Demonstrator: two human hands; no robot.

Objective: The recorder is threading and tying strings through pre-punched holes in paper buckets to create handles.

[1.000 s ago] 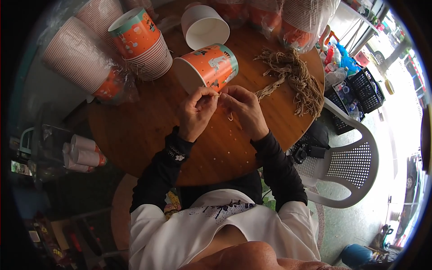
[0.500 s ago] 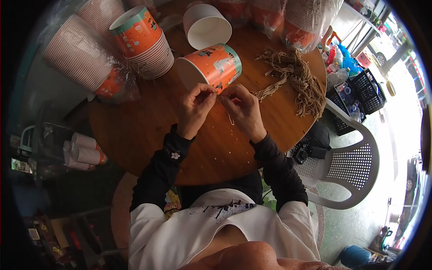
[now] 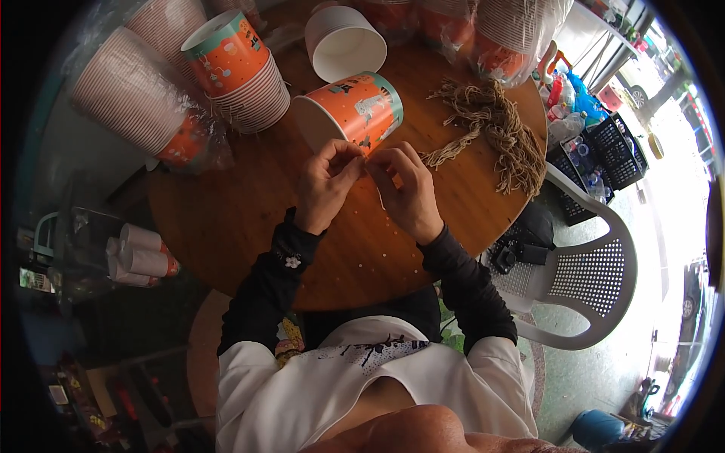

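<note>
Just in front of an orange paper bucket (image 3: 366, 109) lying on its side, my two hands meet fingertip to fingertip. My left hand (image 3: 323, 187) is closed, thumb and forefinger pinching. Opposite it, my right hand (image 3: 412, 195) pinches as well. A thin pale string (image 3: 382, 199) dangles below the right fingers; its upper part between the fingertips is mostly hidden. The bucket has a green band at its base, and its wide end faces left. A tangled bundle of brown twine (image 3: 504, 136) lies right of my hands, with strands reaching toward the right one.
Beyond the bucket, a white paper bucket (image 3: 346, 45) lies with its mouth toward me. Stacked buckets (image 3: 245, 87) stand at the far left beside plastic-wrapped stacks (image 3: 128, 90). More wrapped stacks (image 3: 513, 38) line the far edge of the round wooden table (image 3: 226, 219). A white plastic chair (image 3: 589, 279) stands at right.
My right fingers have shifted slightly, and the dangling string has swung a little left and hangs closer to the hand. Both hands stay pinched together; the bucket appears in almost the same place.
</note>
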